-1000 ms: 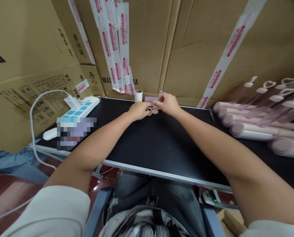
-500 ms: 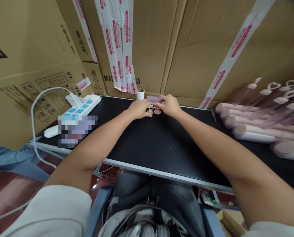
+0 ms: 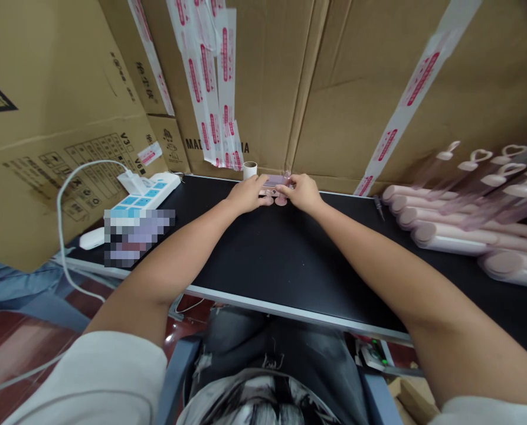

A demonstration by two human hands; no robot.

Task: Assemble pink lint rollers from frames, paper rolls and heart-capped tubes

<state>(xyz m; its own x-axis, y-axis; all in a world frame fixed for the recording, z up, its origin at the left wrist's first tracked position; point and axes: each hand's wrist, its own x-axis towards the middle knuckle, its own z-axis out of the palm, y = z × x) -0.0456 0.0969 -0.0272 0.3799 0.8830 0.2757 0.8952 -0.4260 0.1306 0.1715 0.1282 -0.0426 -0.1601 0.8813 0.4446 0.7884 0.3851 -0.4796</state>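
Observation:
At the far edge of the black table, both of my hands are on a small pale pink and lavender piece [image 3: 276,182] with round pink discs at its near side. My left hand [image 3: 245,194] grips its left end, thumb to the front and fingers over the top. On the right end, my right hand [image 3: 306,192] has thumb and fingertips closed. The fingers cover part of the piece, and its exact kind cannot be made out. Just behind my left hand stands a short white open-topped cylinder [image 3: 249,171].
Pale pink cylinders [image 3: 449,236] with clear tubes and heart-shaped loops lie at the right. A thin dark tool [image 3: 379,208] lies beside them. At the left are a power strip [image 3: 146,196] with a white cable and a pixelated object [image 3: 139,237]. Cardboard [image 3: 263,82] walls the back.
The piece has tilted a little, and the fingers of my left hand now reach further over its top. My right hand stays at its right end. The whole view has shifted slightly.

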